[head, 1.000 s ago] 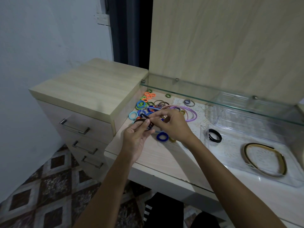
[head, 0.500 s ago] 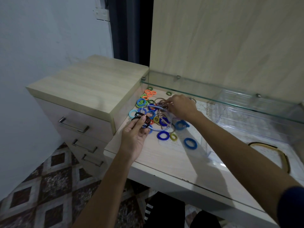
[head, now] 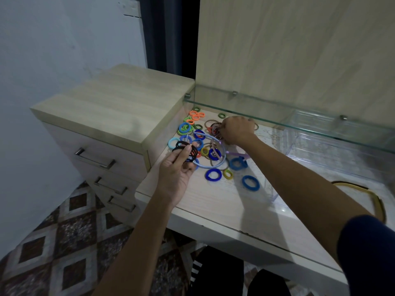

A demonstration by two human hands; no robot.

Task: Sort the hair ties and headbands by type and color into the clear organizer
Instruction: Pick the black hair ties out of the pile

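Black ties (head: 185,151) in L hand (head: 176,175).

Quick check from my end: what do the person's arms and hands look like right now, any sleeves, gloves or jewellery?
Both forearms are bare. The right arm shows the edge of a dark navy short sleeve near the frame's lower right corner. No sleeve shows on the left arm. The left hand and right hand are ungloved, with no watch, bracelet or ring visible in this view.

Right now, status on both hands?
Left hand holds black hair ties. Right hand picking in the pile. Clear organizer unobstructed.
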